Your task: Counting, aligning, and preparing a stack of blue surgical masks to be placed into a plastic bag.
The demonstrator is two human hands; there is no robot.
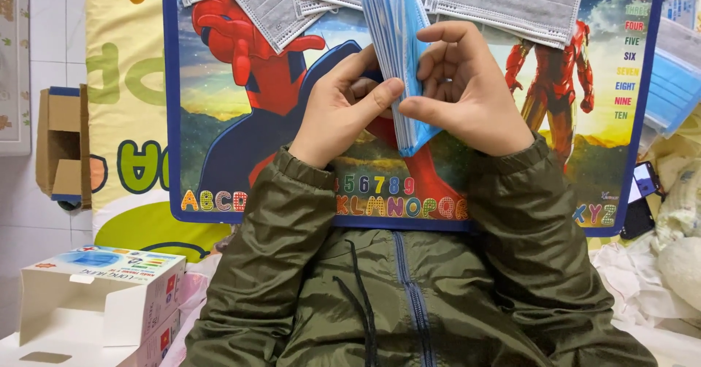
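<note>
Stack of blue face masks (398,53) held on edge between both hands, above a colourful children's play table (584,155) printed with cartoon figures, letters and numerals. Left hand (339,108) closed on the near side of the stack, thumb pressed flat against the outermost mask, presumably to fan the edges and separate single pieces. Right hand (467,93) clamped on the far side, fingers curled over the top edge and thumb beneath, apparently to keep the bundle square and upright. Hands close together, parted only by the thickness of the stack. Grey face masks (504,2) laid out flat and overlapping along the far edge of the table, well apart from the hands. More blue masks (675,82) piled at the right margin. White open carton (102,294) at lower left, beside the olive jacket sleeve (277,250). Brown cardboard box (62,148) on the floor at left.
</note>
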